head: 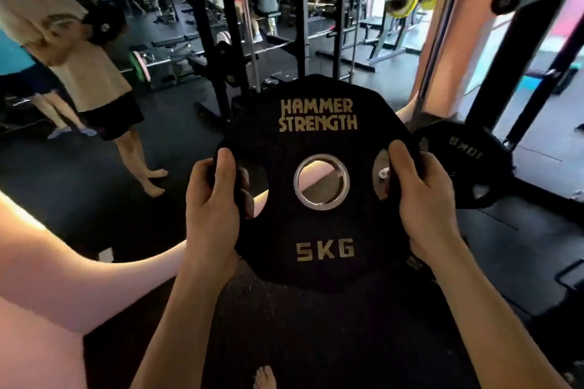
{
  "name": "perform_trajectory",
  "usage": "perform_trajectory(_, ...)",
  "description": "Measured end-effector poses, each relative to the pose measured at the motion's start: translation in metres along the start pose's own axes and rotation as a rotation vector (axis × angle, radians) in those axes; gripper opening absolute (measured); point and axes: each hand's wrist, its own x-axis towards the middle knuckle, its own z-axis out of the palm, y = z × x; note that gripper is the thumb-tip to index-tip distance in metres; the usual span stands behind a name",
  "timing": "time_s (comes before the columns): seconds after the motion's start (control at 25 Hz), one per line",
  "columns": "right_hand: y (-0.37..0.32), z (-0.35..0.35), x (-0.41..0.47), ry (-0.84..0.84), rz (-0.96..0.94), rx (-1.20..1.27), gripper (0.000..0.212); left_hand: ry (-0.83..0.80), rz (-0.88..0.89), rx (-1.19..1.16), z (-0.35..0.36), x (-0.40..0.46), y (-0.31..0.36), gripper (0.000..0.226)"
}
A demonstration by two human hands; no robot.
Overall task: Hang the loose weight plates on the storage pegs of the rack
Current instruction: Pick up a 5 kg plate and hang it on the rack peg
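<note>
5kg plate (319,230): held upright at chest height, face toward camera, not yet on any peg.
left grip (213,215): clenched through left handle slot.
right grip (423,199): clenched through right handle slot.
10kg plate (464,164): already hung, just right of held plate.
risk, clash: swinging right, rim strikes 10kg plate.
risk, pinch: fingers in slots caught against it.
risk, drop: bare foot (264,377) directly below.

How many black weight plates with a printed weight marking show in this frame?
2: the 5KG plate gripped by the left hand and right hand, and a 10KG plate behind it to the right. Others may be hidden.
</note>
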Motion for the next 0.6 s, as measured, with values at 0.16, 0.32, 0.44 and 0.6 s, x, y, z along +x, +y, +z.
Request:
perform_trajectory(0.16,0.001,0.002,0.039,0.196,0.008,0.009,0.039,-0.232,-0.032,-0.065,0.044,0.072,-0.014,0.027)
perform_trajectory(0.32,-0.009,0.011,0.069,0.393,-0.021,-0.016,0.028,-0.435,-0.053,-0.116,0.088,0.139,-0.024,0.025)
perform_trajectory(0.44,-0.019,0.016,0.09,0.557,-0.05,-0.076,0.035,-0.572,-0.08,-0.16,0.125,0.18,-0.026,0.027)
perform_trajectory(0.6,-0.039,0.01,0.121,0.693,-0.096,-0.114,0.044,-0.711,-0.046,-0.209,0.181,0.22,-0.019,0.031)
